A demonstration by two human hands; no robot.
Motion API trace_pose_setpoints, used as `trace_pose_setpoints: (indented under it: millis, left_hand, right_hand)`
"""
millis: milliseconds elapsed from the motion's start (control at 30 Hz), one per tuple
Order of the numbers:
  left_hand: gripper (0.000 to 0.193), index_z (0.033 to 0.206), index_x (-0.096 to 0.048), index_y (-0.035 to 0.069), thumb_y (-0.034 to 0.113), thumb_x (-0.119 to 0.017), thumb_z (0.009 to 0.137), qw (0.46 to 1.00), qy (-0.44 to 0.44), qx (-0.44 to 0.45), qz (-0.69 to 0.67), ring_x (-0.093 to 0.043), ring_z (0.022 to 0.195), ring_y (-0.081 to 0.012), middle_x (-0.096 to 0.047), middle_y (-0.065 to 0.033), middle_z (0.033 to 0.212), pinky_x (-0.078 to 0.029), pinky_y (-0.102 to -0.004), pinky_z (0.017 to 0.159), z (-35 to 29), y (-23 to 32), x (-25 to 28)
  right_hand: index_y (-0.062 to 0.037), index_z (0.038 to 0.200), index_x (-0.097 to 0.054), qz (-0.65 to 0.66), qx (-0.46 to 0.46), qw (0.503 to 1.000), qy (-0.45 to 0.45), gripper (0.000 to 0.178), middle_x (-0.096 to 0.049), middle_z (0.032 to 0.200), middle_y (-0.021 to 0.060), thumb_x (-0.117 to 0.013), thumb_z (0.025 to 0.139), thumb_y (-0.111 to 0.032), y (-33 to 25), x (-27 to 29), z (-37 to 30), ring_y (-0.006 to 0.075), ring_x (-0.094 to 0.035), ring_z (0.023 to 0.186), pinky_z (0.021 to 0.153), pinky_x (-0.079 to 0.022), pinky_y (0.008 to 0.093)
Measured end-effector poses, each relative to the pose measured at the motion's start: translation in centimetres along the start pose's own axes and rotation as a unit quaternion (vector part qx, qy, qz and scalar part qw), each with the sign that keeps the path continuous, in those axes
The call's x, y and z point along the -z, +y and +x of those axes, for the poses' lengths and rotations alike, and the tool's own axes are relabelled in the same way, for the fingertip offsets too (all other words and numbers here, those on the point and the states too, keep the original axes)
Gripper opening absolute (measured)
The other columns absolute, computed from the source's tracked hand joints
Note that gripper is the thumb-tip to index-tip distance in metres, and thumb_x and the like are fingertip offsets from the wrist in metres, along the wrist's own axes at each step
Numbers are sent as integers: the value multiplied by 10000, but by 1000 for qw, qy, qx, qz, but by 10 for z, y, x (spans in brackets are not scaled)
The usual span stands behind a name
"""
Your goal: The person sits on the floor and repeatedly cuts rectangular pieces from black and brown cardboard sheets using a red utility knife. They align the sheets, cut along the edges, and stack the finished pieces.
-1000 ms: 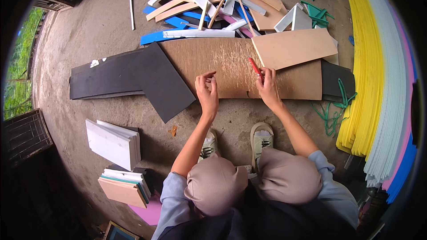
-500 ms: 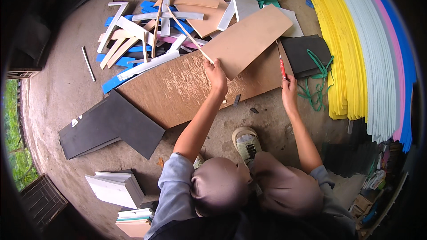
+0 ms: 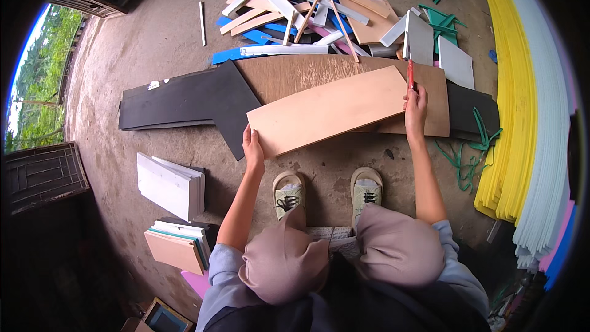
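Tan board (image 3: 332, 109) is held by the left hand (image 3: 253, 147), red cutter (image 3: 411, 75) by the right hand (image 3: 416, 112) (both partly closed).

tan panel (image 3: 332, 110) | rectangular, slanting | red-handled cutter (image 3: 411, 75) | beside panel's right end

The peach sheet (image 3: 332, 110) looks smooth and matt, the brown board (image 3: 279, 79) worn, rough wood.

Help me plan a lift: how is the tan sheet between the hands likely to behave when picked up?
The tan sheet is probably fairly stiff: it looks nearly flat from the left hand to the right hand, though the fisheye bends edges. It is likely light for its size, given its thin edge. Being flat and broad, it seems unlikely to roll.
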State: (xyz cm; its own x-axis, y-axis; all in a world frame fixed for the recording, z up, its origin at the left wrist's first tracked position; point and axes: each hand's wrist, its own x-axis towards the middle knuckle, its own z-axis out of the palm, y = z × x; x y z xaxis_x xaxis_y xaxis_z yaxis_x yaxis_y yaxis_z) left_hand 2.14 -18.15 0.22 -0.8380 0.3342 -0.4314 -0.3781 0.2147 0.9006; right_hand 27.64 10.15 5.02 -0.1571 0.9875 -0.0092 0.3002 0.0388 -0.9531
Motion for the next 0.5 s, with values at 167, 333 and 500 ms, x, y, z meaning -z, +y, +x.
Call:
trace_pose_setpoints:
  millis: [167, 333, 500]
  left_hand:
    - [387, 1246, -407, 76, 178, -468, 878, 933, 34, -191, 302, -406, 1089, -267, -493, -133, 1119, -308, -352, 931, 17, 26, 9]
    - [646, 1293, -245, 159, 234, -621, 774, 891, 303, -56, 334, -320, 1124, -319, -190, -151, 1311, -274, -457, 941, 1, -12, 28]
    - [703, 1284, -180, 187, 123, -649, 763, 881, 307, 188, -307, -368, 1138, -292, -235, -147, 1301, -359, -455, 915, 9, -19, 39]
  right_hand:
    - [13, 998, -536, -128, 70, 985, -97, 287, -497, 894, 125, -474, 831, -212, 6, -83, -28, 209, -506, 768, 717, -411, 328]
    - [-2, 1027, -521, -134, 84, 977, -142, 312, -504, 915, 116, -558, 782, -191, 44, -114, -44, 209, -502, 786, 722, -418, 333]
    - [-16, 1050, -498, -266, 227, 928, -126, 359, -471, 947, 120, -613, 721, -101, 40, -126, -67, 247, -483, 911, 779, -430, 347]
